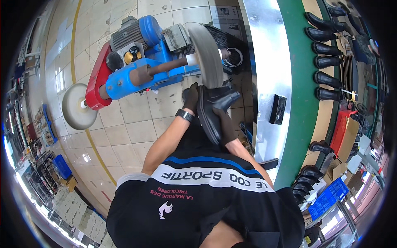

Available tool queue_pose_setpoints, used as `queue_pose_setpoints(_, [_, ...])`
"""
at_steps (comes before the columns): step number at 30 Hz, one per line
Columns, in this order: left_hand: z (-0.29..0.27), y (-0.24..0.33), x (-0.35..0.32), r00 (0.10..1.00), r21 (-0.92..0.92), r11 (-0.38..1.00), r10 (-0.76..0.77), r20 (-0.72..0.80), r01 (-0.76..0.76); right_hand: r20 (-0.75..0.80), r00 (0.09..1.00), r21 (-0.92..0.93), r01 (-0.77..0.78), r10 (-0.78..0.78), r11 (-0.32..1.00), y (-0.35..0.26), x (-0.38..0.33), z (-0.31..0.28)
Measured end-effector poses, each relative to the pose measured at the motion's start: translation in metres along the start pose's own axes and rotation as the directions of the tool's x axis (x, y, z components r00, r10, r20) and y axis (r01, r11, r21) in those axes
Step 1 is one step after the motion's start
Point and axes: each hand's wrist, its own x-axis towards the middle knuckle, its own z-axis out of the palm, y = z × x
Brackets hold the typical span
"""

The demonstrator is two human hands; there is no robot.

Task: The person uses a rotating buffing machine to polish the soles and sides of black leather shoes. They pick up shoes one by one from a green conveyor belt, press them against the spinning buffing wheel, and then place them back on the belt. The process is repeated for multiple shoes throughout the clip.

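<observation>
A black leather boot (209, 113) is held tilted in front of me, its dark sole edge facing left. My left hand (192, 98), in a dark glove with a watch at the wrist, is closed on the boot's far left side. My right hand (226, 124), also in a dark glove, grips the boot from the right, near its upper. Just beyond the hands stands a grey buffing wheel (209, 58) on a blue polishing machine (128, 79). The boot's far end lies close under the wheel's lower rim; whether they touch I cannot tell.
To the left, a second pale wheel (76, 107) sits beside the red belt guard (96, 76). A metal-topped bench edge (269, 53) runs along my right, with a black block (278, 109) on it. Beyond it, several black boots (326, 62) line a green conveyor (304, 82).
</observation>
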Motion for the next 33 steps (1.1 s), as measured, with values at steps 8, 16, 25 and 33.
queue_pose_setpoints(8, [-0.057,-0.013,-0.017,0.954,-0.084,0.953,0.281,-0.101,-0.29,0.176,0.982,-0.145,-0.046,0.072,0.988,-0.025,-0.031,0.027])
queue_pose_setpoints(16, [-0.006,-0.004,-0.088,0.823,0.302,0.811,0.554,-0.123,-0.501,0.331,0.943,-0.904,0.315,0.009,0.29,-0.07,-0.034,0.0])
queue_pose_setpoints(25, [-0.034,-0.042,0.039,0.545,0.197,0.668,0.362,0.756,-0.717,0.371,0.897,-0.671,0.437,-0.239,0.599,-0.058,-0.052,-0.024])
queue_pose_setpoints(33, [-0.036,-0.017,0.067,0.841,-0.335,0.918,0.004,0.542,0.212,0.304,0.951,-0.42,0.187,-0.056,0.888,-0.062,-0.041,-0.031])
